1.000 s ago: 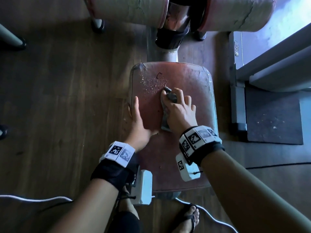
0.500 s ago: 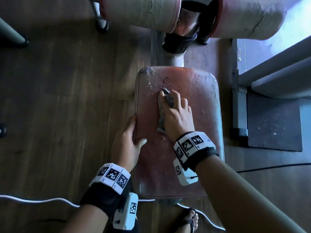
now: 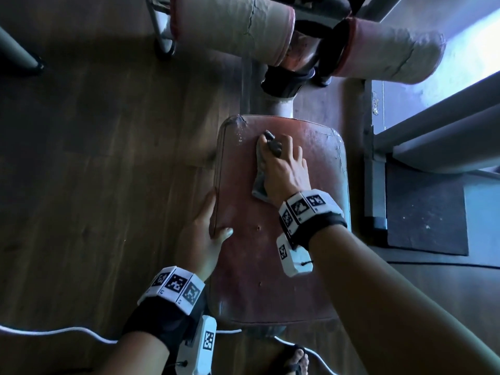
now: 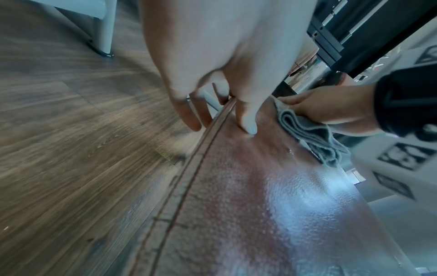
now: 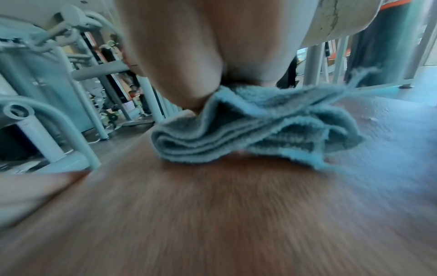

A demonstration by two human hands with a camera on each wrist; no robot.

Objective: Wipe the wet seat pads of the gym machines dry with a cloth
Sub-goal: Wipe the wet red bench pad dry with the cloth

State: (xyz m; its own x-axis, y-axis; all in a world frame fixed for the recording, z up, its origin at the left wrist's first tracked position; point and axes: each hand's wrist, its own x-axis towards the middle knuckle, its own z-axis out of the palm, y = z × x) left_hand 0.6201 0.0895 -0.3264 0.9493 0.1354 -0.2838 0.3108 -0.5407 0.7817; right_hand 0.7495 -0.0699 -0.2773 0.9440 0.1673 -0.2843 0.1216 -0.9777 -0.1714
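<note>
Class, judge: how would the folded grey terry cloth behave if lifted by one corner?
Probably floppy: the cloth sags in folds under the right hand. Likely light; a frayed edge sticks up. Its fuzzy pile should grip the red seat pad.

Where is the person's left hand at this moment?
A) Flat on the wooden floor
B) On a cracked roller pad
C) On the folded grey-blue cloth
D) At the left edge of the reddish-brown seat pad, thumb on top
D: the left hand lies along the left edge of the worn reddish-brown seat pad, thumb on its top, while the right hand holds the folded grey-blue cloth.
</note>
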